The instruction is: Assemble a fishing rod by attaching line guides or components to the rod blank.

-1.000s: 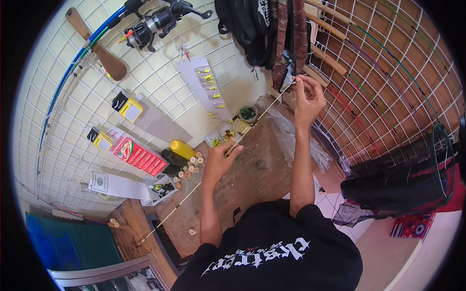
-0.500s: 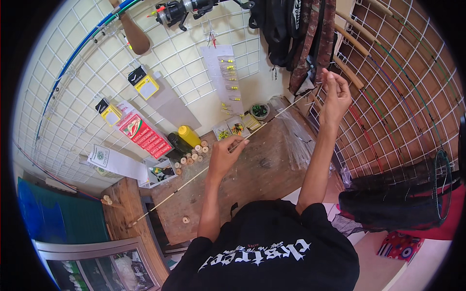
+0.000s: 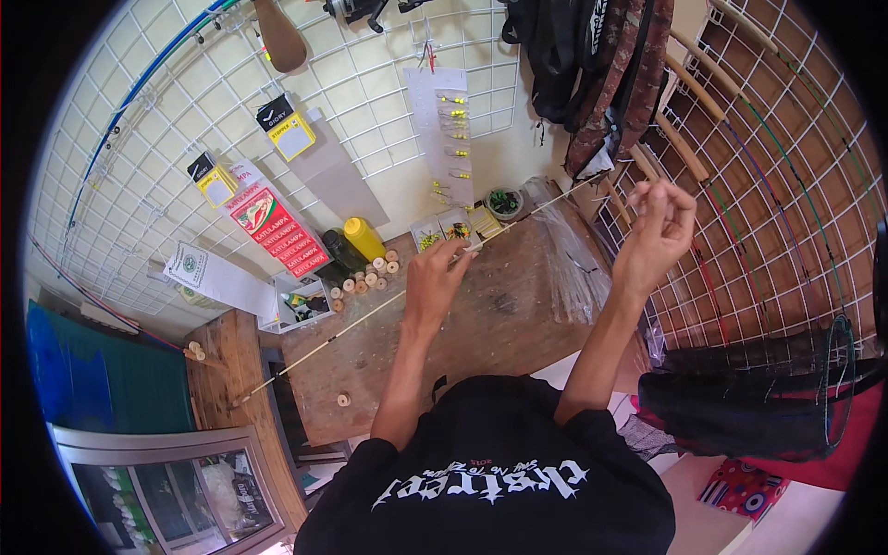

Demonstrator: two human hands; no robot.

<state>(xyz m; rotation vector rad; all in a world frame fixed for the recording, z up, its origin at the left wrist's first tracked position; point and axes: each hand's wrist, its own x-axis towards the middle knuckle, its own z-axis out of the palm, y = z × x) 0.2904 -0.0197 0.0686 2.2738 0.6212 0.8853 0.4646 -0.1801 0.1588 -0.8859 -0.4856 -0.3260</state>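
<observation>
A long, thin, pale rod [image 3: 370, 317] with dark bands runs slantwise over the wooden workbench [image 3: 416, 347], from lower left up to the right. Thumb and fingers of my left hand [image 3: 433, 282] close around its middle part. My right hand [image 3: 655, 236] is raised to the right, below the rod's upper end, its fingertips pinched together. Whatever is between those fingertips is too small to make out. Small round cork pieces [image 3: 377, 277] stand in a group behind the rod, and one cork ring [image 3: 343, 400] lies alone near the bench's front.
Behind the bench are a yellow bottle [image 3: 364, 239], a dark bottle [image 3: 342, 250], a small parts box [image 3: 301, 305] and a tub [image 3: 504, 203]. Clear plastic sleeves [image 3: 564, 259] lie at right. Wire grids hold rods with wooden handles [image 3: 683, 146]; a dark net [image 3: 740, 398] hangs right.
My right hand has come down, away from the rod's upper end, its fingertips still together. My left hand keeps its grip on the rod. The whole view has shifted slightly.
</observation>
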